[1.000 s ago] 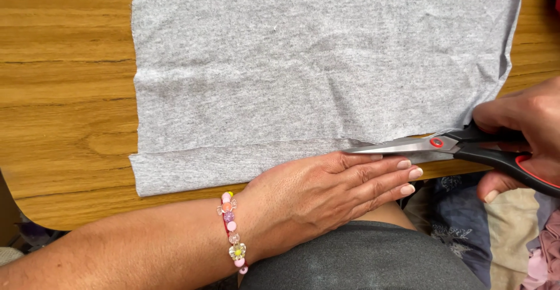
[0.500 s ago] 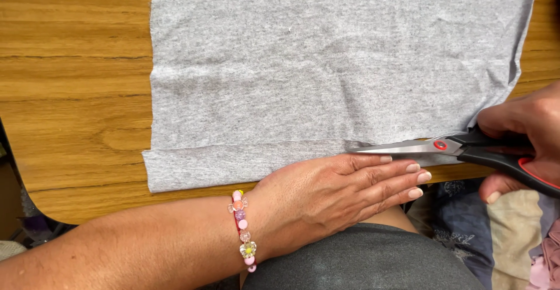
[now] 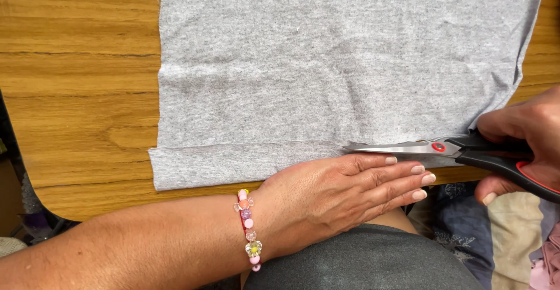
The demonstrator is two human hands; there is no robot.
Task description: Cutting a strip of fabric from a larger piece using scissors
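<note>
Grey cloth (image 3: 326,74) on wooden table (image 3: 76,91)

Grey knit fabric (image 3: 344,62): large flat sheet, heathered, spread over wooden bench (image 3: 76,91), faint creases, horizontal fold line near lower edge. Left edge straight, lower left corner square; right edge curls slightly. Narrow strip below fold line lies along bench's near edge.

Scissors (image 3: 449,150): silver blades, black handles with red inserts, red pivot screw. Lying almost horizontal, tips pointing left, blades nearly closed, at fabric's lower right, along fold line. Handles gripped by right hand (image 3: 525,144); left hand (image 3: 344,194) flat on strip just below blades.
</note>
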